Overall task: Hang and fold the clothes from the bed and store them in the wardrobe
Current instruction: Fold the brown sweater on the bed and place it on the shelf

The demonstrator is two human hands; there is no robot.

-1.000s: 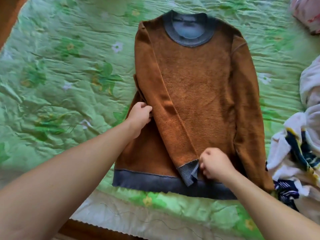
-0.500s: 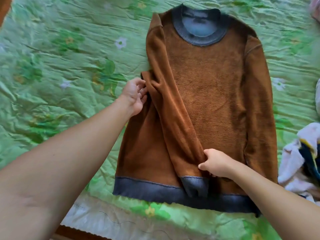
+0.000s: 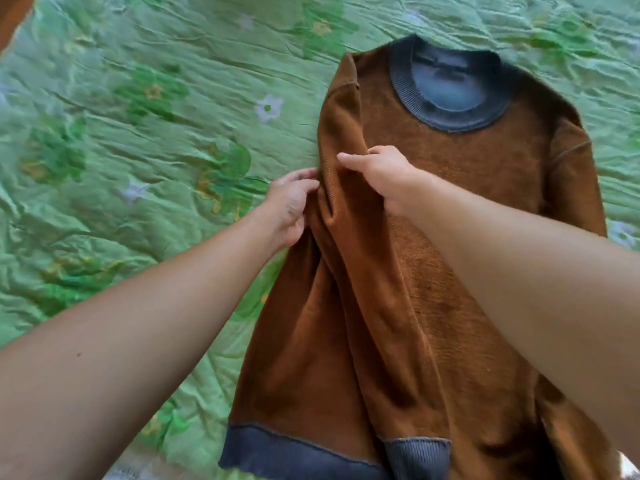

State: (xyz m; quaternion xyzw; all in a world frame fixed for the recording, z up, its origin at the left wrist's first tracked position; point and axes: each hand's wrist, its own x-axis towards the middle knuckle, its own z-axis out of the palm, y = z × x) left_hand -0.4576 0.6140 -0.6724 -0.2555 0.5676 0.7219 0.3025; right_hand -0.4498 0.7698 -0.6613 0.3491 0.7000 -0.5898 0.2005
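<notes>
A brown sweater [image 3: 460, 216] with a grey-blue collar, hem and cuffs lies flat on the bed, collar away from me. Its left sleeve [image 3: 374, 334] is folded down across the body, the cuff near the hem. My left hand [image 3: 291, 206] grips the bunched fabric at the sweater's left edge, about armpit height. My right hand [image 3: 381, 174] rests on the upper part of the folded sleeve, fingers stretched toward the left; whether the thumb pinches fabric I cannot tell. My right forearm hides part of the sweater's lower right side.
The bed is covered with a wrinkled green floral quilt [image 3: 138, 168], which spreads widely to the left. A strip of brown wood [image 3: 14, 15] shows at the top left corner. A scrap of white cloth [image 3: 630, 462] peeks in at the bottom right.
My right hand has left the cuff near the hem and moved up to the upper sleeve beside my left hand. The view has shifted left, pushing the pile of clothes at the right out of frame.
</notes>
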